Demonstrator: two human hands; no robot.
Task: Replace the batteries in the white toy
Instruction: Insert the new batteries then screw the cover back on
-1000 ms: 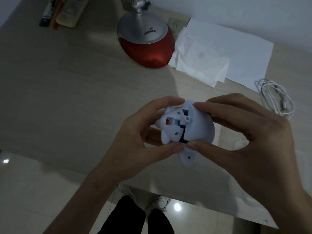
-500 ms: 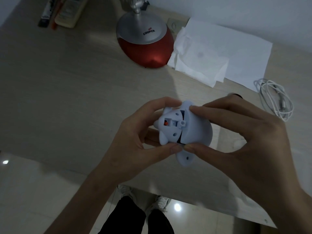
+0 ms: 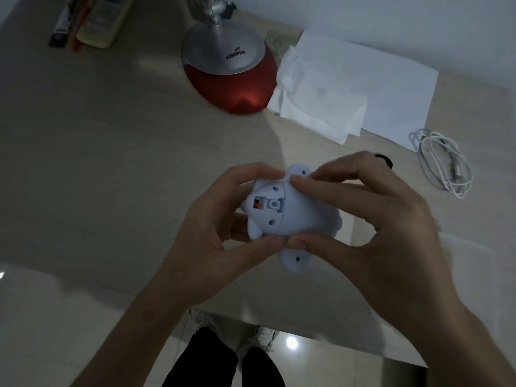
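I hold the white toy [image 3: 296, 216] above the table's near edge, its underside turned up toward me. My left hand [image 3: 212, 230] grips its left half, thumb at the bottom seam and fingers behind. My right hand [image 3: 371, 216] grips the rounded right half, index finger on the top and thumb below. The two halves sit pressed together along a vertical seam. A small recess on the left half shows an orange part and a square screw post. No batteries are visible.
A red and silver lamp base [image 3: 229, 76] stands at the back of the wooden table [image 3: 111, 152]. White tissues and paper [image 3: 349, 88] lie to its right, a coiled white cable [image 3: 444, 160] further right. Tubes and pens [image 3: 92, 20] lie at the back left.
The gap between the toy's two halves has closed; my right hand pushed the rounded half against the left one. Both hands turned the toy so its underside faces me squarely.
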